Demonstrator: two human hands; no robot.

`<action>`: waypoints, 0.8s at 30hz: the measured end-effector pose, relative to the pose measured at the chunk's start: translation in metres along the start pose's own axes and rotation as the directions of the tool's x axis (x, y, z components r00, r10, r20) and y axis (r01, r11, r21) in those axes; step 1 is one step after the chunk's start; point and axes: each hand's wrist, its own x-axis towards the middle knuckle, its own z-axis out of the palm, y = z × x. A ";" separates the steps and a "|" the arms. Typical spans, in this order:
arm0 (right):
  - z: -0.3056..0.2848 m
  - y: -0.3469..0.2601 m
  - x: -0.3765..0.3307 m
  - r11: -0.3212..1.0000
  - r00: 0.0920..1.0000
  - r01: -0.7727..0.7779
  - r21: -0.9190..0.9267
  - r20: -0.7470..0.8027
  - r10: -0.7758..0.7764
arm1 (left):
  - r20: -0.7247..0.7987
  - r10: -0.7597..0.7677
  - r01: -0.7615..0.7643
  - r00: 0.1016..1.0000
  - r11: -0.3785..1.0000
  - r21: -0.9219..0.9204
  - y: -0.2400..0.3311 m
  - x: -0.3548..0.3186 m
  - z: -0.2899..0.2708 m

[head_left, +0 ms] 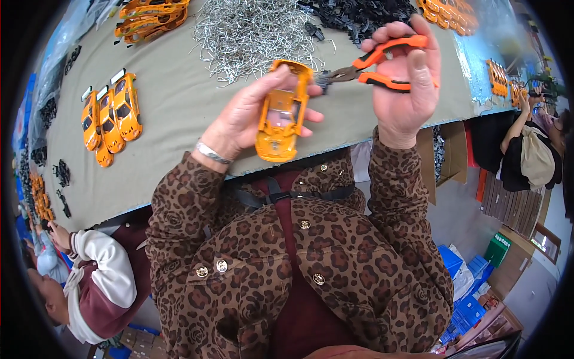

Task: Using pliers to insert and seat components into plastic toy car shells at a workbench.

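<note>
My left hand [245, 116] holds an orange toy car shell [281, 113] above the grey-green table [173, 119]. My right hand [403, 78] grips orange pliers [373, 63], touching the shell. I see a pile of wire clips [251, 33], finished cars [110, 113], and blue crates [469, 281] on the floor.

The plier tips [326, 76] vanish behind the toy car shell [282, 113]; the top edge crops the wire clip pile [251, 30].

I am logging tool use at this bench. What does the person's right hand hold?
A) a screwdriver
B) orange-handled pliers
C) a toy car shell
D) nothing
B: the right hand grips orange-handled pliers, their tip at the orange toy car shell held in the left hand.
</note>
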 end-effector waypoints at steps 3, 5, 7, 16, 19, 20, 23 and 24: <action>-0.005 -0.014 0.013 0.968 0.962 0.169 -0.187 -0.184 -0.204 | 0.056 -0.085 0.090 0.995 0.991 -0.100 -0.013 0.019 0.012; -0.011 -0.013 0.008 0.967 0.957 0.160 -0.198 -0.210 -0.201 | 0.067 -0.075 0.082 0.995 0.991 -0.107 -0.013 0.018 0.009; -0.015 -0.015 0.000 0.966 0.946 0.152 -0.207 -0.251 -0.203 | 0.087 -0.041 0.051 0.995 0.992 -0.112 -0.008 0.012 0.006; -0.018 -0.001 -0.017 0.978 0.895 0.078 -0.192 -0.419 -0.154 | -0.027 0.237 -0.238 0.971 0.971 -0.023 0.019 -0.017 -0.018; -0.015 -0.001 -0.015 0.968 0.853 -0.008 -0.250 -0.507 -0.124 | 0.010 0.259 -0.258 0.966 0.966 -0.031 0.022 -0.016 -0.025; -0.015 -0.002 -0.014 0.968 0.856 -0.011 -0.249 -0.503 -0.120 | -0.007 0.252 -0.252 0.968 0.967 -0.017 0.022 -0.015 -0.026; -0.014 -0.005 -0.010 0.963 0.824 -0.067 -0.261 -0.559 -0.095 | -0.045 0.250 -0.250 0.967 0.968 0.007 0.020 -0.012 -0.025; -0.014 -0.006 -0.009 0.964 0.829 -0.069 -0.258 -0.553 -0.088 | -0.048 0.249 -0.249 0.967 0.969 0.007 0.020 -0.013 -0.024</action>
